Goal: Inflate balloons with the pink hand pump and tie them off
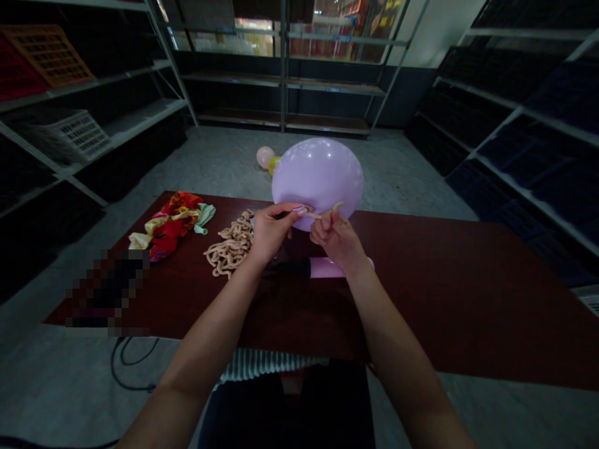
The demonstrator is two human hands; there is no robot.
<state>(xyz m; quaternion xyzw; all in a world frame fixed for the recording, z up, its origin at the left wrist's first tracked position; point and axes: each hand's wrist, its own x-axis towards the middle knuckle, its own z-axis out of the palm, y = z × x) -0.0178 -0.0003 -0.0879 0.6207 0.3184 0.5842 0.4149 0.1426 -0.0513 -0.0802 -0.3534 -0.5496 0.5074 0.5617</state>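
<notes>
A large inflated purple balloon is just beyond my hands, over the far edge of the table. My left hand pinches near the balloon's neck, thumb and forefinger together. A thin beige string runs from there to my right hand, whose curled fingers hold it, its end sticking up above them. Below my hands a pink and black tool lies on the table, partly covered by my right wrist. A pile of beige cord lies left of my left hand.
Uninflated balloons in red, cream and mint lie at the table's left. A blurred dark object is at the left edge. Small inflated balloons rest on the floor beyond. Shelves with crates stand around; cables hang at lower left.
</notes>
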